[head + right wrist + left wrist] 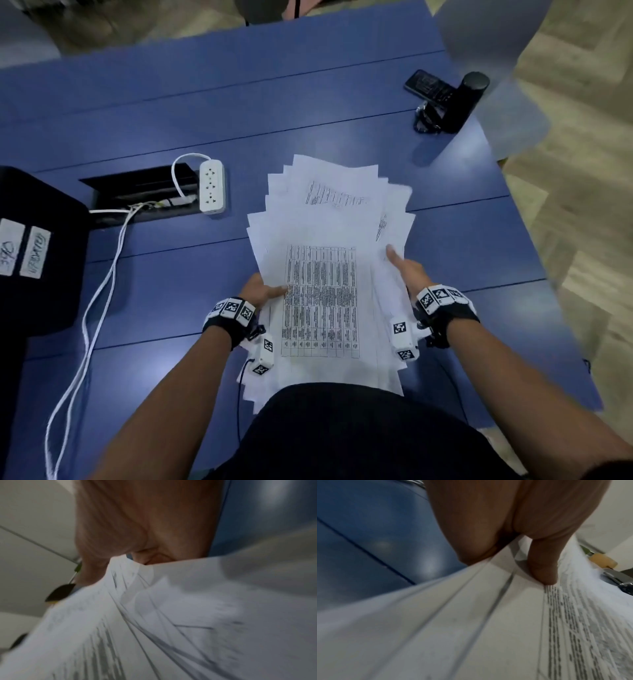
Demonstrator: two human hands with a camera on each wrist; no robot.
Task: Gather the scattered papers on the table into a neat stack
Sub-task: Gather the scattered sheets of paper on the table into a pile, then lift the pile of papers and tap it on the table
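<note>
A fanned bundle of white printed papers [325,260] is held over the near middle of the blue table [205,102], its top sheet showing a dense table of text. My left hand [263,291] grips the bundle's left edge, thumb on top, fingers hidden underneath. In the left wrist view the thumb [542,566] presses on the papers [471,628]. My right hand [404,267] grips the right edge, thumb on top. In the blurred right wrist view, that hand [137,534] pinches the papers [171,615], whose edges are uneven.
A white power strip [212,186] lies by a cable slot [144,192], with white cables [99,294] trailing to the near edge. A black box [37,250] stands at the left. A phone [428,85] and a black cylinder [462,102] sit far right.
</note>
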